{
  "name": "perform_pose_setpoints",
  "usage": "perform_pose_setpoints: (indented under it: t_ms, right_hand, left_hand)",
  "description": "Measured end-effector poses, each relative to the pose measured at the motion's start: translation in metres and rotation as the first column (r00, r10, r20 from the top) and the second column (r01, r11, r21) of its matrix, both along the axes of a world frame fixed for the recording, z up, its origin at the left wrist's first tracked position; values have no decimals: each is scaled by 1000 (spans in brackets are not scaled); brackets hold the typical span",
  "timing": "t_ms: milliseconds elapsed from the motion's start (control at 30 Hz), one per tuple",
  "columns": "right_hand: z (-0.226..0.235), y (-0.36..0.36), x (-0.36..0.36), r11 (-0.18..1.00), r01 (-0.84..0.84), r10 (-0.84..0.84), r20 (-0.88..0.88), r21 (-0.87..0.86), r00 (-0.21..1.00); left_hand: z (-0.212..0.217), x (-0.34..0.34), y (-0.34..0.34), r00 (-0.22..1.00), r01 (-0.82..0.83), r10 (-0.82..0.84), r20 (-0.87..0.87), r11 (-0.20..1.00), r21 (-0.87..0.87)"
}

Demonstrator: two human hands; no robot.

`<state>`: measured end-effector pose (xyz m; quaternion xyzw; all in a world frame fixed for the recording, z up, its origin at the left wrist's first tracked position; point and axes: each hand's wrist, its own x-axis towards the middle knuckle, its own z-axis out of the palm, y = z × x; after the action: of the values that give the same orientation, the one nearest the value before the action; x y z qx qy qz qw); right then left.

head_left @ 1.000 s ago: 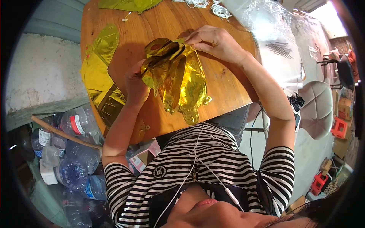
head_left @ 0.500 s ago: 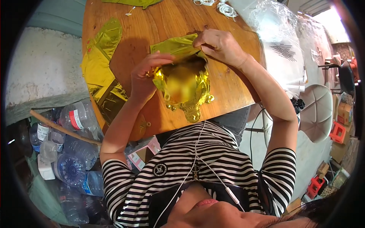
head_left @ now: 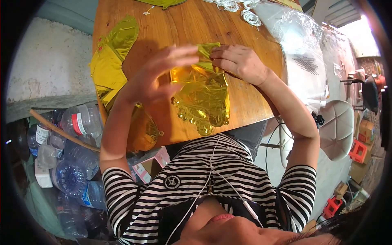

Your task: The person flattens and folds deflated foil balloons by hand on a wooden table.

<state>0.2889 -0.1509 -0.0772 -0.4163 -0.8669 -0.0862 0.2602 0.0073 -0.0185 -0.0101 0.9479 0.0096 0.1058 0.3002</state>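
Observation:
A gold foil balloon [head_left: 200,96], flat and creased, lies on the wooden table in front of me. Rounded lobes run along its near edge. My right hand [head_left: 241,64] grips its far right corner with bent fingers; the thumb is hidden. Over the far left part of the foil, my left hand [head_left: 157,77] is blurred by motion, its fingers stretched out and thumb apart, with nothing seen in it. More gold foil balloons [head_left: 108,69] lie folded at the table's left side, and a foil end with a small ring [head_left: 161,133] lies near the front edge.
The wooden table [head_left: 188,24] also carries white string coils [head_left: 251,18] and another gold foil piece [head_left: 163,3] at its far edge. Clear plastic wrap [head_left: 296,34] lies to the right. Empty plastic bottles [head_left: 67,177] and a wooden stick [head_left: 61,130] are at lower left; a chair [head_left: 337,126] stands right.
My left hand has come off the balloon and opened above it. The balloon, raised and bulging before, now lies flatter. My right hand has moved slightly right and nearer, keeping its corner.

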Motion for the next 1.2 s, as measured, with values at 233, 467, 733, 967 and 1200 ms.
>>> perform_pose_setpoints:
  t_ms: [233,467,733,967,1200]
  right_hand:
    - [6,-5,-6,999,-15,9,128,48,992]
    - [12,-6,-5,995,-14,-6,201,98,980]
    - [16,-22,-10,998,10,-24,253,59,967]
    - [7,-28,-11,999,49,-43,222,-22,974]
    - [8,-30,-11,998,54,-51,206,-11,977]
  left_hand:
    - [-60,31,5,979,-172,139,151,957,233]
    - [-75,32,6,987,-158,140,82,940,302]
    - [-81,30,8,990,-141,127,63,942,304]
    - [-76,31,4,989,-142,144,11,948,283]
    - [-62,66,1,995,-41,-1,102,909,416]
